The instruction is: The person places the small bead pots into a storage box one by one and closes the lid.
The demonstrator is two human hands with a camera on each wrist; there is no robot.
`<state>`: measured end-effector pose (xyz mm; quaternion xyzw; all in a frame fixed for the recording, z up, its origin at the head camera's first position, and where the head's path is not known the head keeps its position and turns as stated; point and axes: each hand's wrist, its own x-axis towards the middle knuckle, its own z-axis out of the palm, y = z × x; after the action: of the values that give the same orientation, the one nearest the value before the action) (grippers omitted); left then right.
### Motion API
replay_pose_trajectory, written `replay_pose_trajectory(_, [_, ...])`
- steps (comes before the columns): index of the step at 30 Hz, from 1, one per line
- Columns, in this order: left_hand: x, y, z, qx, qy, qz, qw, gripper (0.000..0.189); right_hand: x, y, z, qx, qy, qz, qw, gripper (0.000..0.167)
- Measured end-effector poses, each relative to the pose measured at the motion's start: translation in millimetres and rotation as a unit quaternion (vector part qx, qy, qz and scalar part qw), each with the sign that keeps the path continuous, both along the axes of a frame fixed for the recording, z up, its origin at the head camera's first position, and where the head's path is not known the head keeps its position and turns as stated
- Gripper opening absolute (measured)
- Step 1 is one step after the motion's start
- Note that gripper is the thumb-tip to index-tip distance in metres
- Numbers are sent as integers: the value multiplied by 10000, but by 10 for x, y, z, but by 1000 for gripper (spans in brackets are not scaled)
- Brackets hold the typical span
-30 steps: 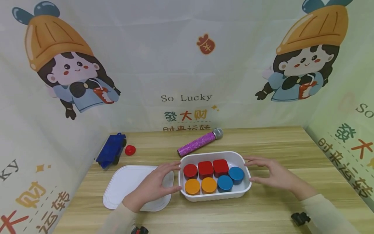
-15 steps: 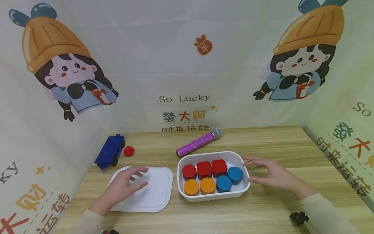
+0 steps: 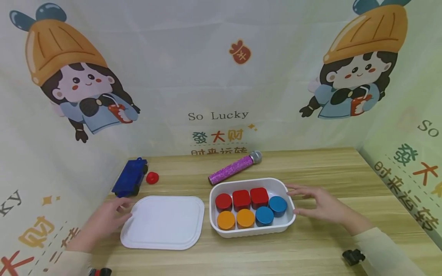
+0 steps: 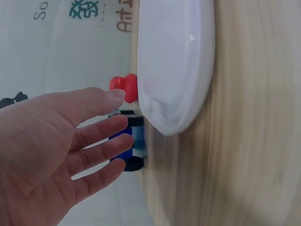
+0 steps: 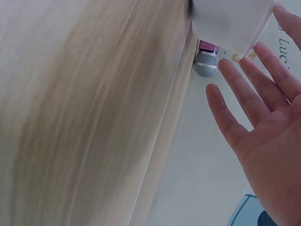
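A white plastic box (image 3: pixel 252 232) stands on the table, holding red blocks (image 3: pixel 241 200), two orange round blocks (image 3: pixel 245 218) and two blue round blocks (image 3: pixel 264 216). My right hand (image 3: pixel 322 207) is at the box's right end, fingertips right at the rim; in the right wrist view its fingers (image 5: pixel 242 94) are spread and nearly straight. Left of the box lies a flat white lid (image 3: pixel 162 222). My left hand (image 3: pixel 103 220) is beside the lid's left edge, holding nothing, and its fingers (image 4: pixel 101 153) are loosely extended in the left wrist view.
Behind the box lies a purple glitter microphone (image 3: pixel 235 168) with a silver head. A blue toy car (image 3: pixel 130 178) and a small red object (image 3: pixel 152 178) sit at the back left of the wooden table (image 3: pixel 310 168). Printed cloth (image 3: pixel 217 84) walls off the back and sides.
My left hand has left the box's left end and moved left across the lid to its far edge. My right hand stays at the box's right end.
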<state>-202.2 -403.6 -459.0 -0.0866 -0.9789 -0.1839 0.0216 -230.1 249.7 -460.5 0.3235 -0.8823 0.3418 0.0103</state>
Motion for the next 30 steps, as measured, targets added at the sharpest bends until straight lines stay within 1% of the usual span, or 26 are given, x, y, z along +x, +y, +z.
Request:
replay_pose_trajectory(3, [3, -72, -31, 75, -120, -22, 9999, 37, 1, 0, 12, -19, -6, 25, 10000, 48])
replay_pose_trajectory(5, [13, -101, -55, 49, -118, -59, 9999, 36, 3, -1, 13, -31, -42, 36, 10000, 48])
replay_pose_trajectory(9, [38, -129, -105, -38, -115, -128, 9998, 33, 9, -2, 7, -17, -168, 3, 9999, 48])
replay_pose_trajectory(15, [52, -164, -169, 105, -236, -176, 9995, 34, 7, 2, 5, 6, -218, -63, 9997, 48])
replay_pose_trajectory(21, [52, -161, -191, 105, -198, -133, 9997, 34, 8, 1, -2, -2, -262, -40, 9996, 49])
replay_pose_trajectory(24, [56, -148, -192, 100, -270, -96, 9995, 36, 17, 2, -5, -34, -253, -17, 9997, 50])
replay_pose_trajectory(28, [76, -139, -190, 267, -402, -28, 9988, 32, 18, -1, -6, -14, -240, -18, 9997, 51])
replay_pose_trajectory(30, [82, -148, -199, 396, -407, -38, 9984, 31, 14, -1, -7, 3, -244, -32, 9997, 52])
